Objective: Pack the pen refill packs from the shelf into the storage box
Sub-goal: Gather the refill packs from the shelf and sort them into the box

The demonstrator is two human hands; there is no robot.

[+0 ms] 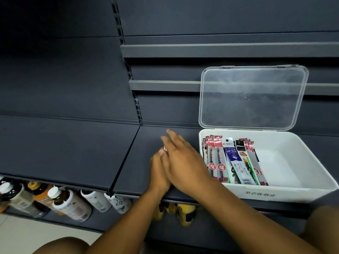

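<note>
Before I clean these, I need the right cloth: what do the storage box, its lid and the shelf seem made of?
Storage box: opaque white plastic, smooth and slightly glossy, with moulded rounded corners. Lid: clear plastic, since the shelf rails show through it, a little hazy. Shelf: probably painted sheet metal, dark matte grey, with thin folded edges and slotted uprights.

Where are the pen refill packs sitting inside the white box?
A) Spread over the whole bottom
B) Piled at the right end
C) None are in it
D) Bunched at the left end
D: the pen refill packs lie side by side against the left end of the storage box, while its right part is bare white plastic.
</note>
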